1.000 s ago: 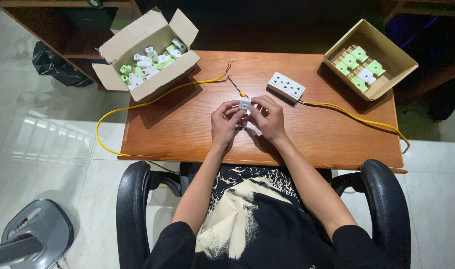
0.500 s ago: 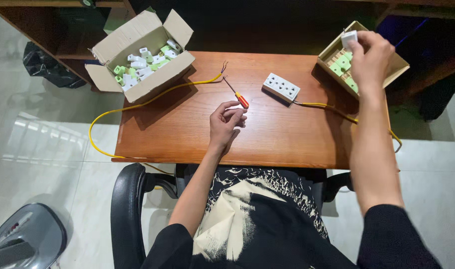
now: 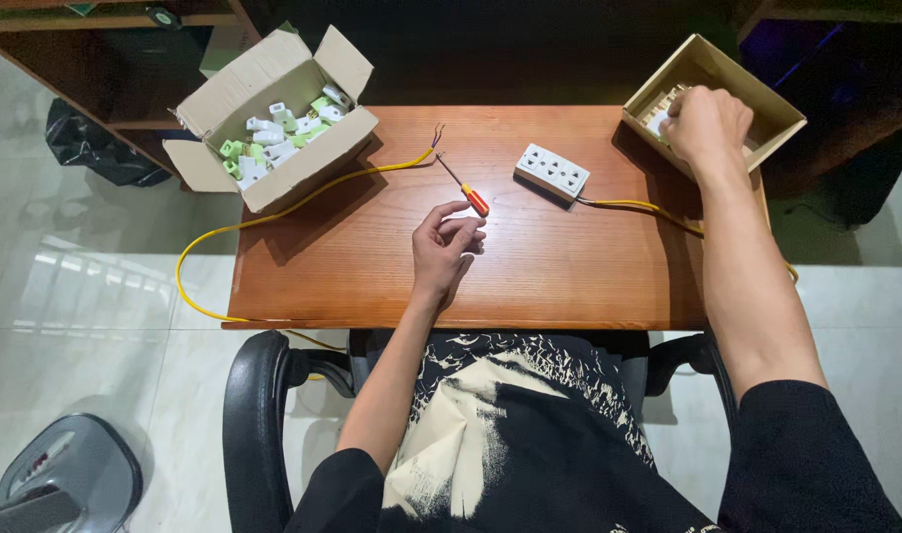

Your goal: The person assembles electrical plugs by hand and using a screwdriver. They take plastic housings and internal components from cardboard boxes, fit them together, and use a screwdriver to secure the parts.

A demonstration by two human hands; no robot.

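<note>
- The right hand [image 3: 706,123] reaches over the rim of the open, light brown cardboard box [image 3: 777,120] at the far right table corner, fingers curled down among the pale plug parts inside; whether they grip one I cannot tell, since the knuckles hide the tips
- The left hand [image 3: 444,247] rests on the reddish-brown wooden table [image 3: 569,276], fingers loosely bent with the tips drawn toward the thumb, and I cannot tell whether they pinch anything
- Just beyond those fingertips lies a small screwdriver with an orange handle and thin metal shaft [image 3: 468,192], handle nearest the fingers, its long axis running diagonally, tip pointing away and leftward toward the bared end of the yellow cable [image 3: 273,215]; it lies within easy reach
- Farther right sits a white rectangular multi-socket block [image 3: 553,171], angled, its own yellow cord trailing toward the right forearm
- Far left, a larger open cardboard box of white and green plug parts [image 3: 273,128]
</note>
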